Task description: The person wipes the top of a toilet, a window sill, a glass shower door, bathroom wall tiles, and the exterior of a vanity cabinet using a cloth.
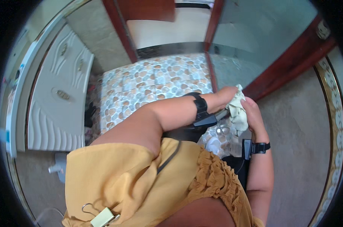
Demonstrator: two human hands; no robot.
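Observation:
A crumpled pale cream-green cloth [238, 113] hangs between my two hands, right of the middle of the view. My left arm reaches across my body, and my left hand [226, 96] grips the cloth's upper left side. On the other side, my right hand [253, 114] is closed on the cloth's right edge, thumb up near the top. The lower end of the cloth dangles loose. Folds of fabric hide some of the fingertips. Each wrist wears a black strap [200, 106] with a small dark device.
Beyond my hands stands a frosted glass door [254, 41] in a red-brown frame [283, 73]. Pebble-patterned tiles [152, 81] cover the floor. A white carved cabinet [58, 102] lines the left side. Below my hands are a white shoe [213, 144] and some small shiny items, partly hidden.

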